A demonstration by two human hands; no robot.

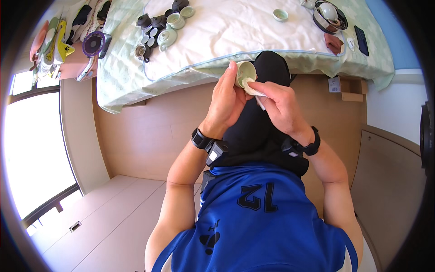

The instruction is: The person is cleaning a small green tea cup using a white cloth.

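Note:
My left hand (pixel 224 98) holds a small pale green teacup (pixel 246 72) tilted, its opening turned toward my right hand. Between the fingers of my right hand (pixel 280 105) is a crumpled white cloth or tissue (pixel 252 90), which touches the cup's rim and inside. Both hands are above my lap, just short of the edge of the cloth-covered surface. Another pale green cup (pixel 280 15) stands by itself on the white cloth (pixel 234 34). At the upper left, a pale green teapot (pixel 167 38) stands beside stacked green cups (pixel 175 21) and several dark teapots and cups (pixel 158 22).
At the upper right, a round dark tray (pixel 330 17) holds a white lidded vessel; a folded brown cloth (pixel 333 44) and a phone (pixel 361 40) lie near it. A purple fan (pixel 94 44) stands at the left. Below the right edge is an open wooden box (pixel 351 89).

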